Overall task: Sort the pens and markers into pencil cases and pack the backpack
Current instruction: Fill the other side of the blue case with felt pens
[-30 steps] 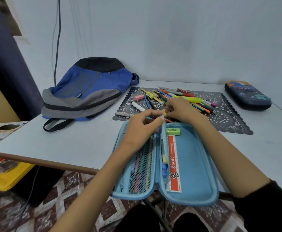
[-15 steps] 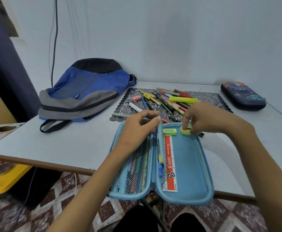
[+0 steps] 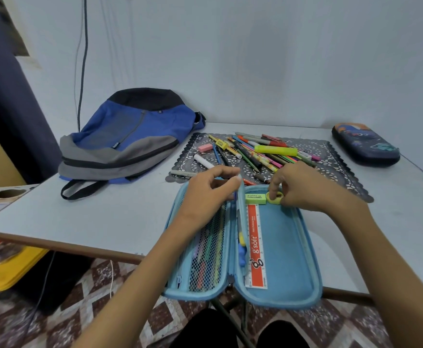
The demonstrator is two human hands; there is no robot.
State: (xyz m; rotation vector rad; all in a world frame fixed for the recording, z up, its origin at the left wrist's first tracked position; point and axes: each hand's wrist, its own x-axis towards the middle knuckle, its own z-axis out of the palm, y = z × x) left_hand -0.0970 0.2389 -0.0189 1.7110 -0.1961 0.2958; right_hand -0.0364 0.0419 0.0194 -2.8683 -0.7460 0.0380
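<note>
A light blue pencil case [image 3: 288, 249] lies open at the table's near edge. Its left half has a mesh pocket with pens inside; its right half holds a red ruler [image 3: 256, 249] and a green eraser [image 3: 255, 198]. My left hand [image 3: 205, 197] pinches the top of the case's middle divider. My right hand [image 3: 298, 187] pinches a small yellow sharpener [image 3: 275, 197] at the top of the right half, beside the eraser. Loose pens and markers [image 3: 258, 151] lie heaped on a dark lace mat [image 3: 330, 169] behind the case. A blue and grey backpack [image 3: 127, 144] lies at the back left.
A dark patterned pencil case [image 3: 364, 144], zipped, sits at the table's back right. A wall runs right behind the table. A cable [image 3: 82, 59] hangs down the wall above the backpack. A yellow bin [image 3: 2, 267] stands on the floor at the left.
My right hand came from the pen heap to the top of the case's right half with the yellow sharpener, lowering it beside the green eraser. My left hand stayed on the divider.
</note>
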